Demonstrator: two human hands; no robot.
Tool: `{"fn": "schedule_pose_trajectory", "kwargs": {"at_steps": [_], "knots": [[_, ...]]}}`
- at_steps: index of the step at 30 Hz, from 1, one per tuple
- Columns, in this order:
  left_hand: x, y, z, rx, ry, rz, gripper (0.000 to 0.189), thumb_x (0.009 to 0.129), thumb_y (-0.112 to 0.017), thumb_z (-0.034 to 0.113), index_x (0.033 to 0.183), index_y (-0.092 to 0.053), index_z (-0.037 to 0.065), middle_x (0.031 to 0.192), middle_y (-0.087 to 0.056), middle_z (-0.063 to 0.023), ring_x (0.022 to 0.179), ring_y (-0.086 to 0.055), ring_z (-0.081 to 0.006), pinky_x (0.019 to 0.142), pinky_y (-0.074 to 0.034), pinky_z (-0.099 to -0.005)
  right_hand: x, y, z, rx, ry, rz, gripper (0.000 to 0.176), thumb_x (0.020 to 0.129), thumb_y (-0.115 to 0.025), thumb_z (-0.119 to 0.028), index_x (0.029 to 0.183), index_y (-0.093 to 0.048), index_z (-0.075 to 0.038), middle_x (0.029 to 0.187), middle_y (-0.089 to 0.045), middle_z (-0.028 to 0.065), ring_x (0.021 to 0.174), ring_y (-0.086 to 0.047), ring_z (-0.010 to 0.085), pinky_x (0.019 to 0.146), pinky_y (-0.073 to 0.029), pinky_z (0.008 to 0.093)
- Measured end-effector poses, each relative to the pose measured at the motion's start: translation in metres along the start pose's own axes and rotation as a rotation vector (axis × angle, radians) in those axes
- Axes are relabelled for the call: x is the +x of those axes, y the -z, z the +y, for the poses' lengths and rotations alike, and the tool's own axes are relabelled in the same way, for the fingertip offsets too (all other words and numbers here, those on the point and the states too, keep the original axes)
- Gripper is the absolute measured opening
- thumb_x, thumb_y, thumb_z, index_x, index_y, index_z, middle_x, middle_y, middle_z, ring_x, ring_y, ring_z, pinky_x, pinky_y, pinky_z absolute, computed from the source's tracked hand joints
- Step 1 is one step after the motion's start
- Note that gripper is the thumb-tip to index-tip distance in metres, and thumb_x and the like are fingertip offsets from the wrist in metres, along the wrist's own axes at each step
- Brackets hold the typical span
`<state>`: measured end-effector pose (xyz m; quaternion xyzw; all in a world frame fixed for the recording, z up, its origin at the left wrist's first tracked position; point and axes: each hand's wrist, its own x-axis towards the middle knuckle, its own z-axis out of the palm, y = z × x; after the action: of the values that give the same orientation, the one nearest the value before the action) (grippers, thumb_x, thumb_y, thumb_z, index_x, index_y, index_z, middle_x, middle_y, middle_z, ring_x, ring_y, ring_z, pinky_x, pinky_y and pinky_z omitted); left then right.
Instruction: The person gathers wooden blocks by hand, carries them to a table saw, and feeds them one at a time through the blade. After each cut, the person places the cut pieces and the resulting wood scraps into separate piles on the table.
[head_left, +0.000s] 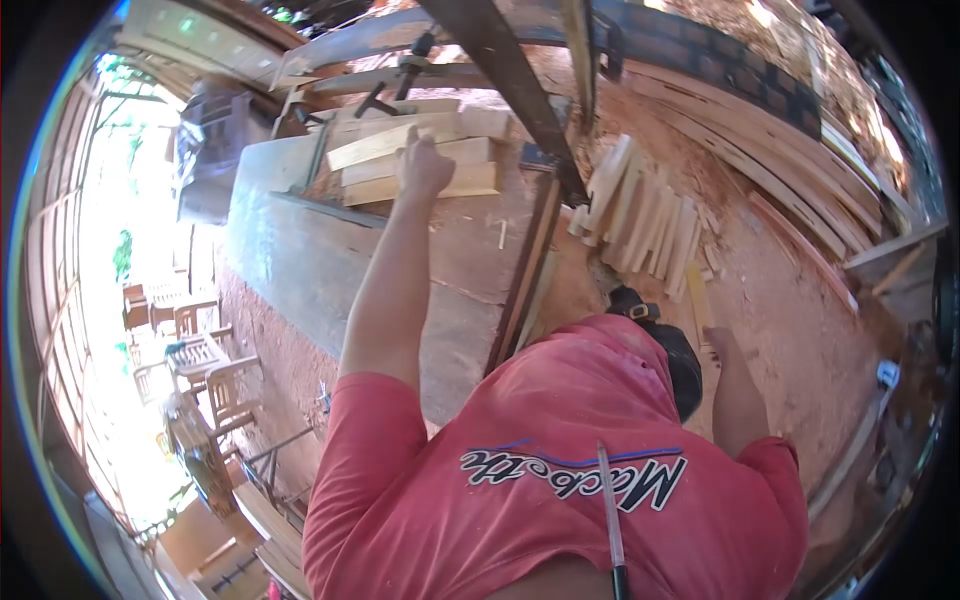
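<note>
My left hand (426, 168) reaches over the workbench, its fingers closed at the edge of a pale wooden piece (368, 148). More short pale boards (470, 180) lie stacked beneath and beside that hand. Low on the right, my right hand (720, 345) is at the lower end of a narrow yellowish slat (698, 292), its fingers partly hidden and seemingly round the end. Close to the slat, a pile of cut wooden strips (645, 215) lies beside the bench.
The workbench (450, 345) has a dark clamp (412, 65) at its far side. A dark beam (510, 75) crosses above its right edge. Long planks (770, 160) lie at the upper right. Wooden chairs (230, 390) stand at the left. A pen (610, 500) hangs at my shirt.
</note>
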<state>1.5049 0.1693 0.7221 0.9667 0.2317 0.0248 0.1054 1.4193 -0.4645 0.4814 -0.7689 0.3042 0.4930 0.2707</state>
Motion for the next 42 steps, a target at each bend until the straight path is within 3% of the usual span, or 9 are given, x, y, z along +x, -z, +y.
{"fn": "schedule_pose_trajectory", "kwargs": {"at_steps": [3, 11, 24, 30, 33, 34, 35, 37, 42], "knots": [[0.016, 0.006, 0.007, 0.188, -0.016, 0.010, 0.038, 0.076, -0.064, 0.017, 0.112, -0.067, 0.003, 0.152, -0.037, -0.0164, 0.139, -0.035, -0.0375, 0.111, -0.035, -0.0459, -0.006, -0.002, -0.036, -0.093, 0.007, -0.075, 0.063, 0.088, -0.059, -0.058, 0.124, -0.060, -0.006, 0.112, -0.057, 0.0182, 0.096, -0.059, 0.0329, 0.076, -0.046, 0.0562], [-0.005, 0.015, 0.001, 0.095, -0.251, 0.091, 0.020, 0.076, -0.073, 0.019, 0.091, -0.074, 0.007, 0.135, -0.054, -0.0048, 0.129, -0.044, -0.0277, 0.107, -0.033, -0.0496, -0.040, 0.006, -0.148, -0.007, 0.849, -0.128, 0.049, 0.093, -0.060, -0.038, 0.128, -0.057, -0.003, 0.098, -0.068, 0.0081, 0.083, -0.064, 0.0165, 0.071, -0.050, 0.0284], [-0.217, 0.027, 0.051, -0.536, -0.749, 0.240, 0.010, 0.069, -0.070, 0.003, 0.079, -0.071, 0.002, 0.128, -0.060, -0.0156, 0.124, -0.052, -0.0359, 0.098, -0.048, -0.0473, -0.284, -0.124, -0.322, 0.340, 0.653, -1.116, 0.042, 0.097, -0.057, -0.035, 0.123, -0.056, -0.002, 0.099, -0.067, 0.0110, 0.084, -0.066, 0.0211, 0.073, -0.054, 0.0318], [-0.241, 0.010, 0.039, -1.454, 0.435, 0.639, 0.028, 0.086, -0.058, 0.003, 0.114, -0.056, -0.003, 0.119, -0.060, -0.0171, 0.124, -0.051, -0.0297, 0.103, -0.041, -0.0347, -0.305, -0.143, -0.310, -0.034, 0.925, -1.108, 0.043, 0.082, -0.067, -0.018, 0.119, -0.054, 0.001, 0.096, -0.064, 0.0105, 0.079, -0.066, 0.0205, 0.068, -0.056, 0.0335], [-0.243, 0.008, 0.003, -1.805, 0.046, 0.648, 0.029, 0.089, -0.063, 0.014, 0.112, -0.056, -0.002, 0.109, -0.063, -0.0115, 0.101, -0.062, -0.0218, 0.087, -0.050, -0.0348, -0.327, -0.155, -0.314, -0.160, 0.811, -1.432, 0.051, 0.082, -0.069, -0.019, 0.126, -0.052, 0.001, 0.102, -0.065, 0.0130, 0.084, -0.066, 0.0216, 0.071, -0.056, 0.0351], [-0.243, 0.024, 0.002, -2.192, 0.261, 0.795, 0.024, 0.089, -0.062, 0.016, 0.107, -0.057, 0.000, 0.099, -0.064, -0.0081, 0.086, -0.062, -0.0164, 0.075, -0.051, -0.0321, -0.310, -0.170, -0.319, -0.129, 0.503, -1.231, 0.064, 0.082, -0.072, -0.025, 0.134, -0.046, 0.002, 0.111, -0.063, 0.0153, 0.091, -0.065, 0.0223, 0.076, -0.055, 0.0352], [-0.239, 0.022, -0.006, -2.194, 0.251, 0.812, 0.024, 0.089, -0.062, 0.016, 0.107, -0.057, 0.000, 0.099, -0.064, -0.0081, 0.086, -0.062, -0.0164, 0.075, -0.051, -0.0321, -0.292, -0.175, -0.317, -0.145, 0.511, -1.229, 0.064, 0.082, -0.072, -0.025, 0.134, -0.046, 0.002, 0.111, -0.063, 0.0153, 0.091, -0.065, 0.0223, 0.076, -0.055, 0.0352], [-0.227, 0.008, -0.023, -1.791, 0.744, 0.851, 0.021, 0.088, -0.062, 0.015, 0.102, -0.057, 0.000, 0.091, -0.064, -0.0090, 0.077, -0.063, -0.0163, 0.068, -0.051, -0.0300, -0.313, -0.187, -0.311, -0.475, 1.198, -0.963, 0.078, 0.081, -0.075, -0.031, 0.140, -0.039, 0.003, 0.115, -0.061, 0.0143, 0.096, -0.063, 0.0224, 0.080, -0.053, 0.0327], [-0.195, -0.044, -0.042, -1.344, 0.818, 0.784, 0.028, 0.088, -0.060, 0.013, 0.110, -0.057, -0.005, 0.088, -0.066, -0.0134, 0.077, -0.064, -0.0171, 0.066, -0.051, -0.0324, -0.334, -0.188, -0.294, -0.870, 1.450, -0.474, 0.098, 0.069, -0.081, -0.026, 0.146, -0.029, 0.005, 0.122, -0.055, 0.0276, 0.112, -0.055, 0.0374, 0.099, -0.044, 0.0434]]}}
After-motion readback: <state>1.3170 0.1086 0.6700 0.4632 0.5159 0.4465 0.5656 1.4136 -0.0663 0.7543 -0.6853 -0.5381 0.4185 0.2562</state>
